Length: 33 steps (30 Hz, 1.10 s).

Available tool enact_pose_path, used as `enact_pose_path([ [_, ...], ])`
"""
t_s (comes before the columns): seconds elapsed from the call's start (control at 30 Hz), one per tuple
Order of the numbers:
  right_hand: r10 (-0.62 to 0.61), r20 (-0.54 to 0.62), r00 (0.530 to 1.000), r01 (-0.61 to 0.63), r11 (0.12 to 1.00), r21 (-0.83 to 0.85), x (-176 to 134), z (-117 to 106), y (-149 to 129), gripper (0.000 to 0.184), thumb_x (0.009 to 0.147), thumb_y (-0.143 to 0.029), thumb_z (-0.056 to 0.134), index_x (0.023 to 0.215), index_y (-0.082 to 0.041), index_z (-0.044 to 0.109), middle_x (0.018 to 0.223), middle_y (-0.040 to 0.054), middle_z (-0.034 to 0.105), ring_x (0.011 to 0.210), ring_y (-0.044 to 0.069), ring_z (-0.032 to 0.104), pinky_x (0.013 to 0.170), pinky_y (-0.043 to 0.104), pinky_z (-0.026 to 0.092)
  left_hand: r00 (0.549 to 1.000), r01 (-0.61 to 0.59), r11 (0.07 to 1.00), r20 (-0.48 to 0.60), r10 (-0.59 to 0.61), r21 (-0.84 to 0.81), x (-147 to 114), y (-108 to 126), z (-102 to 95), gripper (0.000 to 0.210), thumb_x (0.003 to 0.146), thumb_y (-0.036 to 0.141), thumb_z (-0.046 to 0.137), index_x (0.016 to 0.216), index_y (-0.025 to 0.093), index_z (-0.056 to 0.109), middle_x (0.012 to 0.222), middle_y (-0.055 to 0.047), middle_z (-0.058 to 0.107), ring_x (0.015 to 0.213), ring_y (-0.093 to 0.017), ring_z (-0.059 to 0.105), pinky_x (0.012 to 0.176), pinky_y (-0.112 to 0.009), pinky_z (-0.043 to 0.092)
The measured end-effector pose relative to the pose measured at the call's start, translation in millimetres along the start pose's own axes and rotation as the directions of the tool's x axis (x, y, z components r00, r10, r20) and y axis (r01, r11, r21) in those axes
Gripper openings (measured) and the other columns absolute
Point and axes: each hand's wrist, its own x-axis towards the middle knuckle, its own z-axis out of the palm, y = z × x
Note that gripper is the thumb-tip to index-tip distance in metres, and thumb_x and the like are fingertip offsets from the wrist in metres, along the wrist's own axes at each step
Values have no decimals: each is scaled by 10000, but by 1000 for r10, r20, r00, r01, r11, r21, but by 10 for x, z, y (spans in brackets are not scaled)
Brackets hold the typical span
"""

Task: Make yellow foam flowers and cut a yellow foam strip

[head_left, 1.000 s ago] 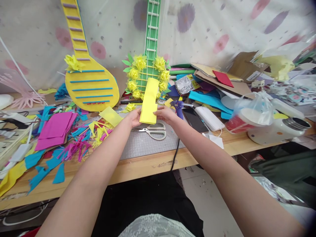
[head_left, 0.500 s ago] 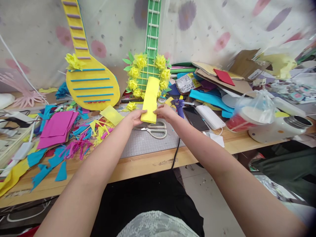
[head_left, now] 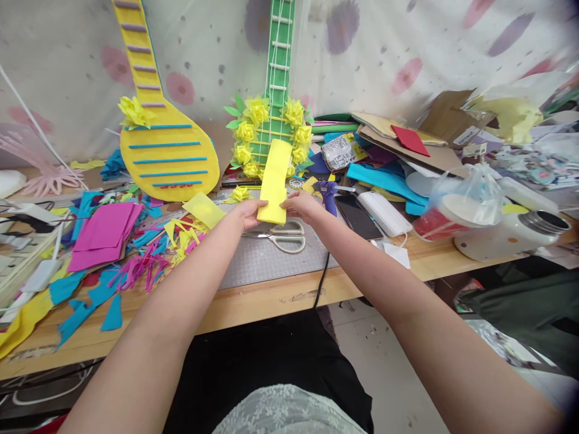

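A folded strip of yellow paper (head_left: 275, 175) is held up between my two hands, slanting over the lower part of the green paper guitar (head_left: 281, 90) with its yellow flowers. My left hand (head_left: 246, 214) pinches the strip's lower left edge, and my right hand (head_left: 304, 205) grips its lower right edge. Below the strip, grey-handled scissors (head_left: 289, 236) lie on the cutting mat (head_left: 257, 265). A single yellow paper flower (head_left: 240, 193) sits just behind my left hand. To the left stands a yellow paper lute (head_left: 169, 160) with blue strips.
Pink paper sheets (head_left: 105, 235) and coloured scraps (head_left: 149, 259) cover the left of the table. On the right are a purple glue gun (head_left: 329, 193), a phone (head_left: 357, 216), a white power bank (head_left: 384, 214), a bagged cup (head_left: 446, 217) and an open bottle (head_left: 506, 236).
Very little differs. The yellow strip bends slightly more near its lower end, while both hands keep their hold in almost the same place.
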Motion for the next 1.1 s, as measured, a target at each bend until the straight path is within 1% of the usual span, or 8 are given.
enact_pose_path([
  [0.33,-31,-8,999,30,995,-99,-19,-18,-6,283,702,-6,576,784,-185,373,684,-5,561,635,134,605,620,312,546,999,-3,1000,-38,4,22,-8,-10,49,503,823,62,412,1323,115,425,1056,-151,676,900,-220,673,818,-367,539],
  [0.4,-30,-9,1000,29,994,-104,-14,-36,10,285,712,-41,604,805,-185,376,700,-2,569,661,137,610,665,336,552,999,-6,1000,-50,8,30,-20,2,58,482,824,64,419,1305,89,443,1048,-154,677,898,-206,672,835,-338,531],
  [0.47,2,32,999,0,996,-85,-6,-58,24,249,745,-79,604,817,-180,388,694,7,588,653,134,615,685,334,552,998,-6,999,-62,9,38,-32,15,67,459,826,65,430,1284,49,457,1037,-163,676,903,-193,668,850,-298,521],
  [0.53,38,98,994,-34,999,-42,4,-81,36,191,779,-89,580,813,-170,411,674,14,604,620,124,618,671,306,551,998,-12,999,-55,13,35,-37,21,70,454,827,65,431,1280,31,458,1031,-167,677,910,-189,667,856,-281,516],
  [0.6,54,137,989,-56,998,13,14,-98,46,171,788,-66,564,804,-165,425,654,7,609,590,112,617,641,272,547,999,-15,1000,-29,16,20,-31,20,62,468,830,64,421,1296,57,448,1028,-156,681,906,-196,670,844,-301,527],
  [0.7,46,106,993,-54,996,71,9,-102,55,231,766,-22,576,801,-176,407,630,-16,604,561,107,613,597,250,537,1000,-10,1000,15,10,5,-14,13,26,482,827,67,421,1307,114,447,1012,-137,691,878,-210,680,797,-336,552],
  [0.87,35,67,997,-40,996,77,-47,-71,59,265,746,8,587,789,-178,404,579,-18,591,541,110,602,589,250,525,999,5,999,50,-7,35,-11,10,-27,444,791,94,524,1235,96,511,969,-154,699,823,-227,690,761,-347,563],
  [1.1,44,81,996,-50,995,81,-81,-29,70,242,734,12,592,789,-168,440,561,-28,570,529,107,592,559,229,508,999,42,990,-36,-37,133,20,5,35,423,755,71,583,1174,121,555,958,-144,704,820,-231,689,733,-347,565],
])
